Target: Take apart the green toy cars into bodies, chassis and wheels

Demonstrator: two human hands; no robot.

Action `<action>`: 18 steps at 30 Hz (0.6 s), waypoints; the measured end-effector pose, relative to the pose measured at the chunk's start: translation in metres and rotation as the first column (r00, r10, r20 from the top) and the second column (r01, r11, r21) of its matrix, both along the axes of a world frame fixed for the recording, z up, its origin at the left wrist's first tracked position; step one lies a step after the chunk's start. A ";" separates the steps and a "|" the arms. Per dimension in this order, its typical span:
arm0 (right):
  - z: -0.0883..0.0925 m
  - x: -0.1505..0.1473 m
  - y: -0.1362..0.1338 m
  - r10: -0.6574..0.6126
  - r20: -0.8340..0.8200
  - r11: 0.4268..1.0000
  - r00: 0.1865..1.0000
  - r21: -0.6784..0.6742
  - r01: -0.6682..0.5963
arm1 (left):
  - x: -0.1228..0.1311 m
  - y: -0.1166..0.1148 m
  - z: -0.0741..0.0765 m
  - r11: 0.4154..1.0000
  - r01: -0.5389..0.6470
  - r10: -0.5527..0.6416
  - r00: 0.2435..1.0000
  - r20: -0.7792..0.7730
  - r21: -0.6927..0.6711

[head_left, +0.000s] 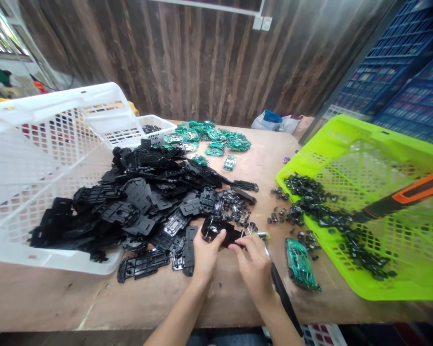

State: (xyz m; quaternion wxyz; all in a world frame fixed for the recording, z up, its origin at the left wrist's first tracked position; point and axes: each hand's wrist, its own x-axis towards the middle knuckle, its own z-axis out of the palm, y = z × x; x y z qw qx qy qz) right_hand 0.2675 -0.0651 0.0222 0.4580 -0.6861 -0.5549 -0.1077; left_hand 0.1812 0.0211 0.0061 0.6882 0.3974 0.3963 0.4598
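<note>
My left hand [208, 252] is closed round a black plastic toy car chassis [220, 231], its thumb on top. At the chassis's right end, my right hand [254, 262] pinches with thumb and fingertips; a thin silver axle [242, 232] shows there, partly covered by the fingers. A long black tool handle [284, 293] runs beneath and beside my right wrist. Right of it lies a green toy car [301, 264]. Just beyond my hands sits a heap of small silver-and-black axle parts [234, 204].
Black chassis [140, 202] spill from a tipped white basket [50, 125] on the left. A lime-green basket [368, 269] at right holds black wheel sets [310, 192] and an orange-and-black tool [404, 194]. Green car bodies [216, 137] are grouped at the back.
</note>
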 end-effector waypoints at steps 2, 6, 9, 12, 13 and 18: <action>0.001 0.001 0.003 -0.008 0.035 1.000 0.999 0.023 0.008 | 0.003 0.002 0.002 1.000 0.007 -0.006 0.999 0.036 -0.017; 0.002 0.000 0.007 0.053 0.001 0.998 0.999 -0.045 -0.053 | 0.008 0.006 0.005 0.998 -0.017 0.021 0.997 0.077 -0.058; 0.011 -0.001 0.005 0.038 -0.045 0.997 0.998 -0.071 -0.041 | 0.008 0.011 0.011 0.992 -0.001 0.020 0.988 0.150 -0.127; 0.036 0.005 0.014 0.059 -0.099 0.996 0.993 -0.060 -0.065 | 0.006 0.021 0.019 0.977 0.031 0.018 0.973 0.228 -0.211; 0.046 0.010 0.024 0.072 -0.118 0.996 0.990 -0.043 -0.077 | 0.004 0.025 0.020 0.974 0.036 0.019 0.972 0.236 -0.224; 0.076 0.051 0.151 0.185 -0.146 0.968 0.972 -0.141 -0.206 | -0.002 0.049 0.012 0.984 0.009 0.025 0.981 0.192 -0.175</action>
